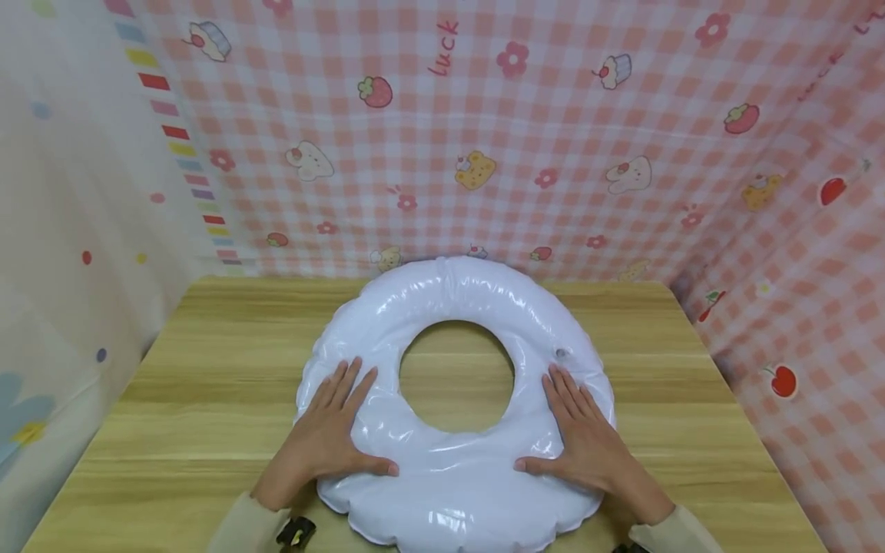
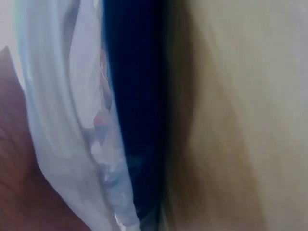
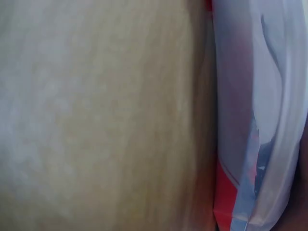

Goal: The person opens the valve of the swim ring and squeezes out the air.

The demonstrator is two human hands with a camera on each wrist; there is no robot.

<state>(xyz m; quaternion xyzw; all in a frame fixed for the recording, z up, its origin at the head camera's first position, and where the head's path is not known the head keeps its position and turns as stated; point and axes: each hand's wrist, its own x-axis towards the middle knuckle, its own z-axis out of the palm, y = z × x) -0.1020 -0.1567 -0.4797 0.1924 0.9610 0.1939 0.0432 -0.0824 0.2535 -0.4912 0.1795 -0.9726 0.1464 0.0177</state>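
Observation:
A glossy white inflatable swim ring lies flat in the head view, its surface creased and its outer seam wavy. My left hand rests on the ring's left side, fingers straight and thumb pointing inward. On the opposite side, my right hand lies the same way, fingertips just below a small round valve. In the left wrist view a dark blue band shows beneath the ring's white edge. The right wrist view shows a red patch low on the ring's side.
Under the ring is a wood-grain table, also visible through the ring's hole. A pink checked cloth hangs behind it and along the right. A pale dotted cloth hangs at the left.

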